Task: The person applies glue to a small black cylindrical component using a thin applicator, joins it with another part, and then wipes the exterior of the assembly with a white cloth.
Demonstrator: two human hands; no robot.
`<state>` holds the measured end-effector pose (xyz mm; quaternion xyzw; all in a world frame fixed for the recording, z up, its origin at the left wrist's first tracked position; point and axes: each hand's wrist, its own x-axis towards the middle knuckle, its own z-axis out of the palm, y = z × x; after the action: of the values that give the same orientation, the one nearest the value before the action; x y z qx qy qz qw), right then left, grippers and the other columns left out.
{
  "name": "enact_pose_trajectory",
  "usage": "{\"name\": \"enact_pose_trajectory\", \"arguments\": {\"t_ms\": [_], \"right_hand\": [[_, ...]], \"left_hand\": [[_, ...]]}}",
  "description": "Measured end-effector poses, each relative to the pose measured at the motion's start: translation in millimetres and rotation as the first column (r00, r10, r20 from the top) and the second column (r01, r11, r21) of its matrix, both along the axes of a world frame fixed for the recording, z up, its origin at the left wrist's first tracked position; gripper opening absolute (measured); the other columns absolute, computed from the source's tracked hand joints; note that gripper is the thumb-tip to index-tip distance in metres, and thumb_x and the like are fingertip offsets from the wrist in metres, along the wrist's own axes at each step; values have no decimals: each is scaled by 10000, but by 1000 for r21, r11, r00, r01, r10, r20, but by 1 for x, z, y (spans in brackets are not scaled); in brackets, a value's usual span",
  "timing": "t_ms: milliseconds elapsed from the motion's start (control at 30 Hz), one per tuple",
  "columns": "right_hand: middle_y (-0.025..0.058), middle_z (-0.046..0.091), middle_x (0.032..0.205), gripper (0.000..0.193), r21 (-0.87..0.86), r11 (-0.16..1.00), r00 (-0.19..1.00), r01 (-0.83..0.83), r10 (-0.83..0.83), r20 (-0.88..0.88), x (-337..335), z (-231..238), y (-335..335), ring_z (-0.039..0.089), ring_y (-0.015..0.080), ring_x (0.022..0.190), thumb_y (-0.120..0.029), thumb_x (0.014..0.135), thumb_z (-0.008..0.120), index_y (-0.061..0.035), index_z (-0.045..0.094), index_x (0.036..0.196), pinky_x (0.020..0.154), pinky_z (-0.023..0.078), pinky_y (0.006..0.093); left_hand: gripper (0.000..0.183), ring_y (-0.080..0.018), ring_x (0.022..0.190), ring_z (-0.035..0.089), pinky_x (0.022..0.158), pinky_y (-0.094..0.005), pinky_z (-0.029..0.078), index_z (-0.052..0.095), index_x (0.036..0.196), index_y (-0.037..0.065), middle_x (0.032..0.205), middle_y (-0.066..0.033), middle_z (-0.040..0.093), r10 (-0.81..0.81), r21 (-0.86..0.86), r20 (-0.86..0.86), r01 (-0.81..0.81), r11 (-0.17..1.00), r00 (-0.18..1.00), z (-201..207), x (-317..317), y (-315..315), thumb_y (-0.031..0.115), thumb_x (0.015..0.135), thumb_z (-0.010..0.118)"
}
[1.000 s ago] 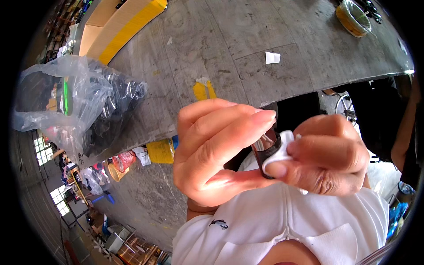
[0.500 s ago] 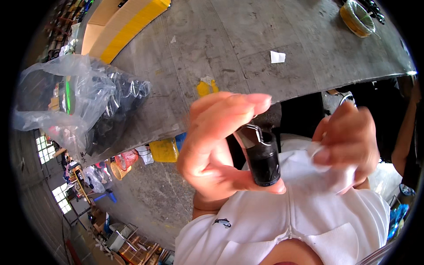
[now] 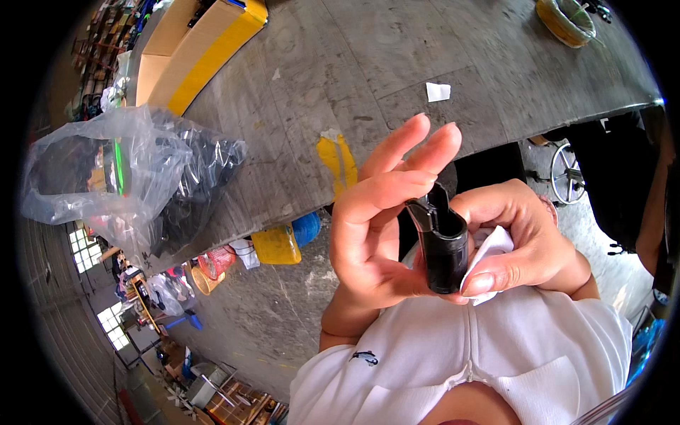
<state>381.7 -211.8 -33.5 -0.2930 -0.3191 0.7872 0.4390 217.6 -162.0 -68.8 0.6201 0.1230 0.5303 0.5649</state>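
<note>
1. We see the left hand (image 3: 372, 237) pinching a glossy black, hollow, rounded piece (image 3: 446, 262) between thumb below and a bent fingertip at its upper prong; two other fingers stand spread.
2. The piece is held upright, open end up, off the grey worktop (image 3: 340, 78) and in front of its near edge.
3. At its right side, we find the right hand (image 3: 528, 230) gripping a folded white wipe (image 3: 490, 256) between thumb and fingers; whether the wipe touches the piece, we cannot tell.
4. On the surface, we note a crumpled clear plastic bag (image 3: 163, 159) toward the left edge and a white paper scrap (image 3: 438, 92) back from the near edge.
</note>
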Motion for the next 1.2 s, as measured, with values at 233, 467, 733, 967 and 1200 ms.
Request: {"name": "enact_pose_trajectory", "arguments": {"t_ms": [233,467,733,967,1200], "right_hand": [[6,562,660,406,-68,991,986,113,-104,133,-1,10,1,499,48,583,-280,667,800,-10,573,868,525,333,198],[33,533,693,261,660,656,836,366,-543,75,4,-13,-2,459,100,539,-151,710,793,-76,567,817,452,341,204],[12,523,609,423,484,759,832,436,-545,104,-11,-5,7,430,55,489,-103,544,910,-82,524,716,441,287,200],[-3,523,583,415,488,793,839,364,-507,198,-11,-5,4,444,53,511,-96,516,920,-106,522,634,454,284,198],[-20,468,585,383,257,740,741,621,-662,116,-14,8,19,386,40,491,-211,657,818,-84,462,717,436,262,187]], "left_hand": [[557,-399,1168,515,980,-456,423,547,1080,57,1212,-288,534,237,346,-238,-146,927,942,11,-8,6,206,634,846],[621,-412,1105,554,979,-523,415,467,1107,30,1133,-323,557,150,223,-46,-136,965,988,9,-1,3,148,629,846],[679,-414,1055,582,982,-542,411,387,1159,29,1085,-347,564,101,144,4,-101,984,995,5,-1,-4,23,637,821],[661,-421,1075,573,1002,-541,391,372,1167,38,1096,-350,558,89,190,53,-98,977,995,0,1,5,-4,662,796],[939,-400,1119,540,958,-476,441,316,1271,151,1151,-202,557,159,322,-131,-109,940,979,1,-3,7,403,538,846]]}}
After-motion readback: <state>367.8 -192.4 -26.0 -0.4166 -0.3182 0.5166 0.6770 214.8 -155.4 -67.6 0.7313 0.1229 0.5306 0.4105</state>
